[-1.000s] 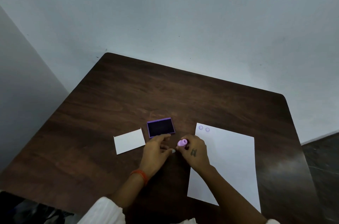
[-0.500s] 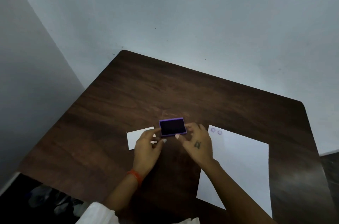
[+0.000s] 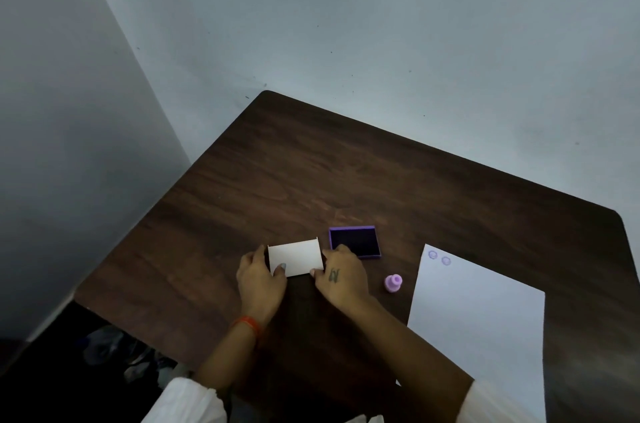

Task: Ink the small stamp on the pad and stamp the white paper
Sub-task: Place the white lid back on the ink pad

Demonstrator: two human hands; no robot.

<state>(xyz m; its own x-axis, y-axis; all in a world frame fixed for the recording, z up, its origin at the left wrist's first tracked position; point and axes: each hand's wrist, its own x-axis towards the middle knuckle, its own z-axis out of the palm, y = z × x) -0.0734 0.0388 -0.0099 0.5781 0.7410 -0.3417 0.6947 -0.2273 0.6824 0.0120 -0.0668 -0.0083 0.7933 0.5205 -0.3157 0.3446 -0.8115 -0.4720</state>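
Observation:
A small white card-like lid (image 3: pixel 295 257) is held between both hands, lifted slightly off the dark wooden table (image 3: pixel 346 180). My left hand (image 3: pixel 260 279) grips its left edge and my right hand (image 3: pixel 341 279) grips its right edge. Just right of the lid lies the open purple ink pad (image 3: pixel 355 242) with a dark inked face. The small pink stamp (image 3: pixel 393 282) stands alone on the table, right of my right hand. The white paper (image 3: pixel 481 329) lies at the right, with two faint round prints (image 3: pixel 439 257) near its top left corner.
The table sits in a corner between two pale walls. Its left edge drops to a dark floor where some objects (image 3: pixel 114 350) lie. White sleeves show at the bottom of the view.
The stamp left my right hand and now stands on the table. Both hands moved from the ink pad to the white lid and took hold of it. The camera view shifted left.

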